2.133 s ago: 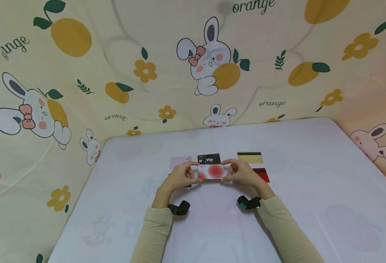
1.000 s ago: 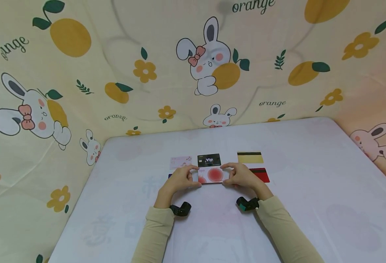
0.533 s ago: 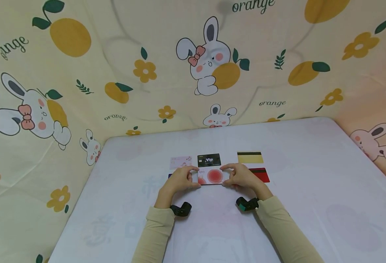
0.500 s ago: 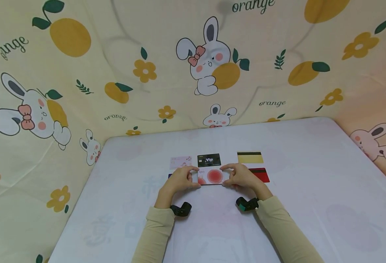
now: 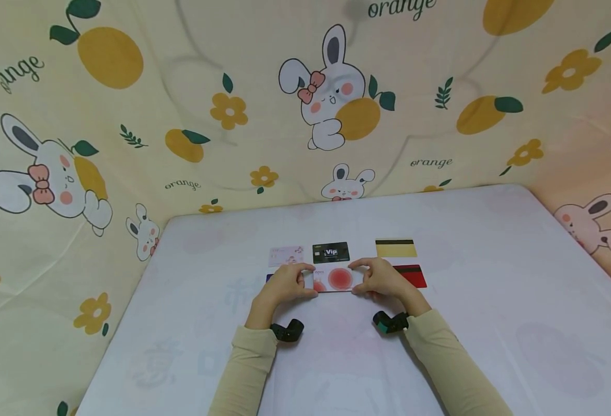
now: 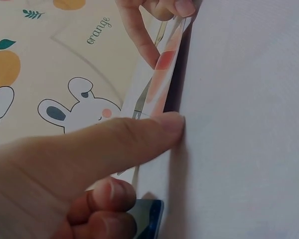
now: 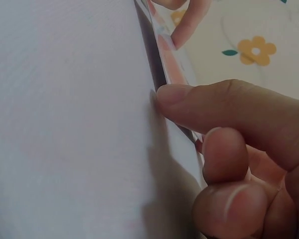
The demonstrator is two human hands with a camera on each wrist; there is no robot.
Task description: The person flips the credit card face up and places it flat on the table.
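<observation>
Nearer to the person than two seconds ago, the white card with the red circle (image 5: 332, 278) has come off the lower part of the black Vip card (image 5: 331, 252) and sits just in front of it; over the last half second it has hardly shifted. From where I stand, the step in hand looks like settling it into the front row, between the blue card (image 6: 150, 215), mostly hidden by the left hand (image 5: 283, 285), and the red striped card (image 5: 412, 276). Dark shadow shows under its near edge, so I'd say the next move calls for laying it flat on the bench (image 5: 440, 341) and easing both grips off evenly. Each of the hands pinches one end, thumb at the near edge and forefinger at the far one, the right hand (image 5: 380, 279) mirroring the left. Behind lie the pale pink card (image 5: 286, 256) and the gold card (image 5: 396, 249), either side of the Vip card.
</observation>
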